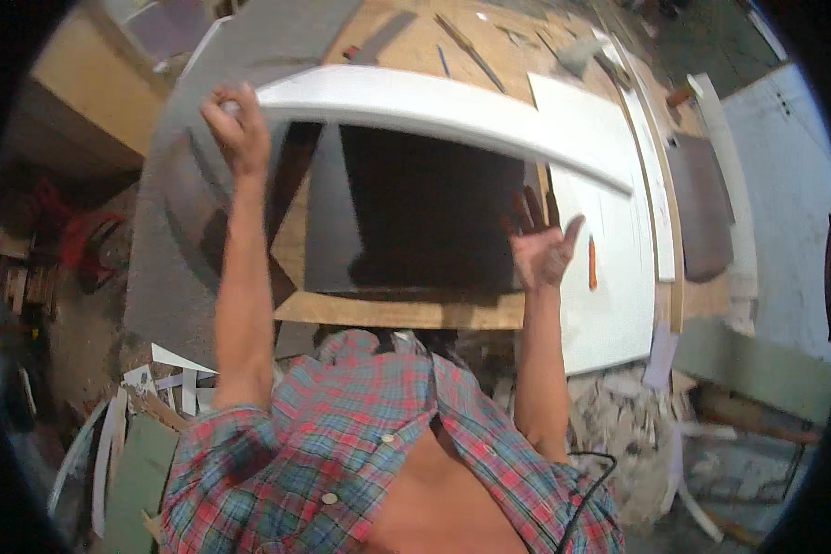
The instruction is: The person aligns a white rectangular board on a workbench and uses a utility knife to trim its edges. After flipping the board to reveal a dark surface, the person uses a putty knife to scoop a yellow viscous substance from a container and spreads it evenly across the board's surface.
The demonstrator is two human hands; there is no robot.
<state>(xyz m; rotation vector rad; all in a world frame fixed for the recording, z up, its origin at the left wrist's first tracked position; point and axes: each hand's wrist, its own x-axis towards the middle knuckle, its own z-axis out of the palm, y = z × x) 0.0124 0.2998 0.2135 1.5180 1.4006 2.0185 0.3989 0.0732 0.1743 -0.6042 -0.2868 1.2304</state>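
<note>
A long white board point(415, 95) with a thick edge spans the work table from left to right, its right part over a flat white sheet point(609, 323). At its left end my left hand point(237, 129) is closed in a fist against the corner. A small pale spot shows among those fingers, but what it is I cannot make out. My right hand point(540, 249) is open below the board, palm up and fingers spread, holding nothing. Beside it on the sheet lies an orange slim tool point(592, 263). Between my arms is a dark rectangular panel point(434, 212).
A handsaw-like blade point(383, 39), a long wooden-looking stick point(471, 53) and a blue pencil-like stick point(443, 61) lie at the back. Further right are narrow strips point(646, 166) and a dark brown panel point(702, 208). Offcuts point(180, 383) and rubble point(628, 434) flank me below.
</note>
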